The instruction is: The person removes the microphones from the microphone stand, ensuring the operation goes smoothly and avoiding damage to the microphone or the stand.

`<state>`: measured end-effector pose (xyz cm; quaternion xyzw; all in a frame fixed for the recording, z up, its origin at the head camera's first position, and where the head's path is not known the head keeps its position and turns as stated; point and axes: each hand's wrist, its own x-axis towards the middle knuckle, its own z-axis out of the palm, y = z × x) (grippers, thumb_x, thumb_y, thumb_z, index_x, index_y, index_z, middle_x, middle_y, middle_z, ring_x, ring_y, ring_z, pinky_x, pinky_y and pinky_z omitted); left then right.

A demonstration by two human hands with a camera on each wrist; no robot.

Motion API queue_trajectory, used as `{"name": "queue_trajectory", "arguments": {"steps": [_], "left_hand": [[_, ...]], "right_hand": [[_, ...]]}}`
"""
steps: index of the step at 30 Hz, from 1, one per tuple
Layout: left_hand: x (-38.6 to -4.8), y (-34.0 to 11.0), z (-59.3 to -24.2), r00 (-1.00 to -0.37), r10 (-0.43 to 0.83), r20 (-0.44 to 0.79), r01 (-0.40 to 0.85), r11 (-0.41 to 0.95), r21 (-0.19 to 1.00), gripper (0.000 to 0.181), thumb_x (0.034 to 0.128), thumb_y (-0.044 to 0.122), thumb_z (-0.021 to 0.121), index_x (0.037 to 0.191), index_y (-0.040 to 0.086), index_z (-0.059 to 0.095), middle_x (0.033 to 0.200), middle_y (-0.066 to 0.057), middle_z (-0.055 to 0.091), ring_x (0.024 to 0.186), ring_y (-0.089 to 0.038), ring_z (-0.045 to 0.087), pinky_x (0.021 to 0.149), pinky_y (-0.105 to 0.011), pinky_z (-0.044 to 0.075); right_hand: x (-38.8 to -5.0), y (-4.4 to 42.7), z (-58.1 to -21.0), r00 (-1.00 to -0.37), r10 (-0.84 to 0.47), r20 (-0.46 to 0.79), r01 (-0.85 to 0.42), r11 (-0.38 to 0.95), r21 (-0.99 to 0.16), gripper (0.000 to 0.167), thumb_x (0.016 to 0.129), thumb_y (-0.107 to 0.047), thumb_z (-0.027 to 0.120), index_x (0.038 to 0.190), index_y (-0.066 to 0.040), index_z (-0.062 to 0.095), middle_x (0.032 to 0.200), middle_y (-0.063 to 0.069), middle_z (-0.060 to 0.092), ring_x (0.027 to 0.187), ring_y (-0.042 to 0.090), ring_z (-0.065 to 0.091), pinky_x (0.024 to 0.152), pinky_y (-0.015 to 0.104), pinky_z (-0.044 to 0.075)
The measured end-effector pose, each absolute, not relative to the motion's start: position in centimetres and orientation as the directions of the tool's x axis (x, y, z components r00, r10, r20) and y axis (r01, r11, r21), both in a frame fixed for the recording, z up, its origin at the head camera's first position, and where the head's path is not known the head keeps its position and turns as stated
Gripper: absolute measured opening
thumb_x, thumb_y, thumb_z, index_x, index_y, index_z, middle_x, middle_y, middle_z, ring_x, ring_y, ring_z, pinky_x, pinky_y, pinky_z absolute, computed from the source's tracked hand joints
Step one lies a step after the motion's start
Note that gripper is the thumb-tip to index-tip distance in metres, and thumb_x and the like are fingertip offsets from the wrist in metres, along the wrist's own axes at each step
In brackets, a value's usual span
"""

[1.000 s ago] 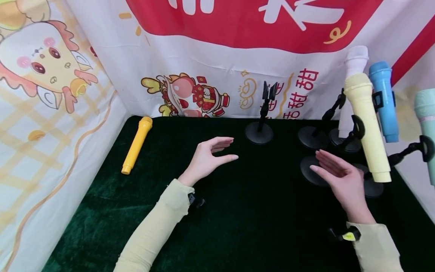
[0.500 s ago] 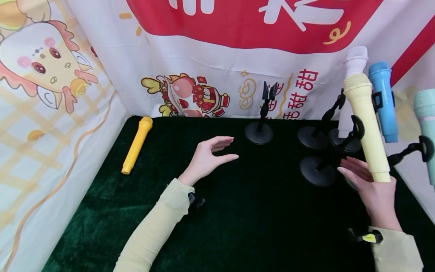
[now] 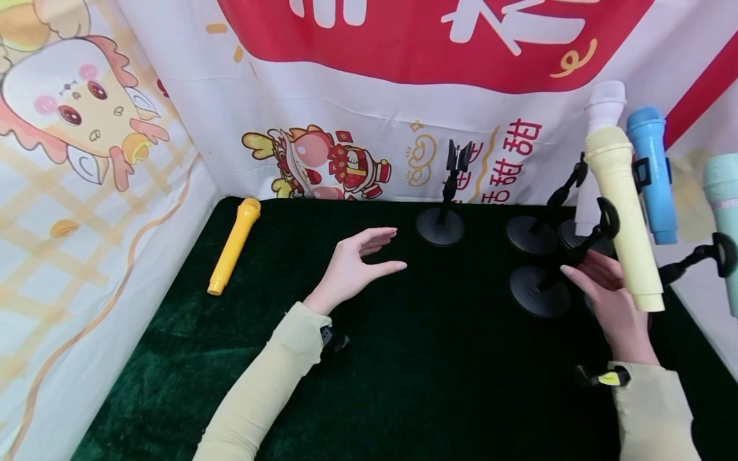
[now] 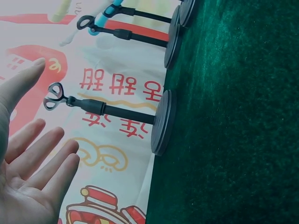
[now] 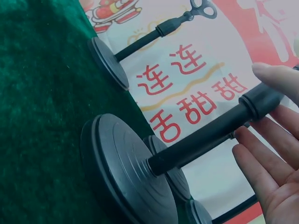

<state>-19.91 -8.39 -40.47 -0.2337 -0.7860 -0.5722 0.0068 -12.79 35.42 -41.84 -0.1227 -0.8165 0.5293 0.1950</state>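
Note:
My left hand (image 3: pixel 352 269) hovers over the green cloth, thumb apart from its straight fingers, holding nothing. The nearest thing is an unoccupied black stand (image 3: pixel 441 226), which the left wrist view also shows beyond the left hand (image 4: pixel 37 182). At the right, my right hand (image 3: pixel 619 314) is beside the stand bearing the pale yellow microphone (image 3: pixel 625 218). In the right wrist view its thumb and extended fingers lie on either side of a stand's black pole (image 5: pixel 201 137); contact is unclear. The microphone's lower end partly hides this hand in the head view.
An orange-yellow microphone (image 3: pixel 234 246) lies on the green cloth (image 3: pixel 403 378) at the left. White (image 3: pixel 605 102), blue (image 3: pixel 654 173) and mint (image 3: pixel 725 211) microphones are on stands at the right. A printed backdrop (image 3: pixel 346 96) hangs behind.
My right hand first moved right behind the pale yellow microphone's lower end, then back left and slightly away from me toward the pole. My left hand has barely moved.

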Motion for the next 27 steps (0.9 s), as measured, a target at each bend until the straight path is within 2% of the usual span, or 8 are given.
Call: {"name": "queue_trajectory", "arguments": {"steps": [2,4,9,11,17,23,27], "left_hand": [[-19.9,-8.4,-40.4,-0.893,0.356,0.276,0.37,0.233,0.899,0.057,0.0853,0.043,0.083,0.136,0.03,0.062,0.135,0.009,0.062,0.123,-0.006,0.058,0.106,-0.037,0.045],[-19.9,-8.4,-40.4,-0.894,0.353,0.275,0.368,0.231,0.901,0.056,0.0855,0.041,0.083,0.136,0.03,0.062,0.136,0.009,0.062,0.123,-0.006,0.057,0.106,-0.037,0.045],[-19.9,-8.3,-40.3,-0.895,0.358,0.267,0.36,0.221,0.907,0.057,0.0858,0.038,0.084,0.137,0.028,0.061,0.137,0.008,0.061,0.125,-0.008,0.056,0.107,-0.035,0.044],[-19.9,-8.2,-40.3,-0.895,0.359,0.265,0.359,0.226,0.906,0.058,0.0856,0.038,0.084,0.138,0.028,0.061,0.137,0.009,0.061,0.125,-0.007,0.056,0.107,-0.034,0.044],[-20.0,-8.3,-40.4,-0.89,0.359,0.281,0.375,0.228,0.899,0.058,0.0854,0.041,0.084,0.137,0.027,0.062,0.135,0.011,0.061,0.126,-0.014,0.058,0.106,-0.036,0.045],[-20.1,-8.5,-40.5,-0.893,0.356,0.277,0.374,0.239,0.896,0.058,0.085,0.046,0.083,0.137,0.03,0.062,0.135,0.011,0.062,0.123,-0.005,0.057,0.106,-0.036,0.045],[-20.1,-8.5,-40.4,-0.896,0.355,0.267,0.364,0.244,0.899,0.058,0.0857,0.045,0.082,0.137,0.028,0.062,0.135,0.012,0.062,0.123,-0.004,0.057,0.106,-0.035,0.045]], "right_hand": [[-13.3,35.4,-42.2,-0.884,0.414,0.219,-0.032,0.412,-0.911,0.05,0.088,-0.015,0.083,0.134,-0.005,0.066,0.112,-0.015,0.07,0.099,-0.003,0.065,0.08,0.008,0.048],[-13.6,35.3,-42.5,-0.893,0.385,0.234,-0.09,0.355,-0.931,0.044,0.089,-0.011,0.081,0.13,-0.003,0.068,0.111,-0.013,0.072,0.099,0.0,0.066,0.082,0.009,0.048],[-14.2,35.2,-42.7,-0.92,0.264,0.29,-0.247,0.184,-0.951,0.035,0.093,0.001,0.073,0.128,0.003,0.067,0.115,-0.002,0.074,0.105,0.007,0.067,0.089,0.013,0.048],[-14.2,35.2,-42.7,-0.917,0.245,0.314,-0.281,0.162,-0.946,0.035,0.093,0.003,0.072,0.127,0.004,0.067,0.115,0.0,0.074,0.106,0.008,0.068,0.089,0.013,0.048],[-14.3,35.2,-42.5,-0.927,0.215,0.308,-0.285,0.13,-0.949,0.035,0.094,0.003,0.07,0.129,0.005,0.066,0.115,0.001,0.074,0.106,0.01,0.068,0.091,0.013,0.048],[-14.4,35.4,-42.3,-0.937,0.219,0.27,-0.236,0.172,-0.956,0.035,0.095,-0.001,0.071,0.129,0.002,0.067,0.113,-0.004,0.073,0.105,0.007,0.066,0.09,0.011,0.047],[-14.3,35.1,-42.1,-0.937,0.225,0.266,-0.236,0.152,-0.96,0.033,0.094,0.0,0.072,0.127,0.002,0.068,0.11,-0.006,0.074,0.104,0.006,0.066,0.089,0.011,0.047]]}}
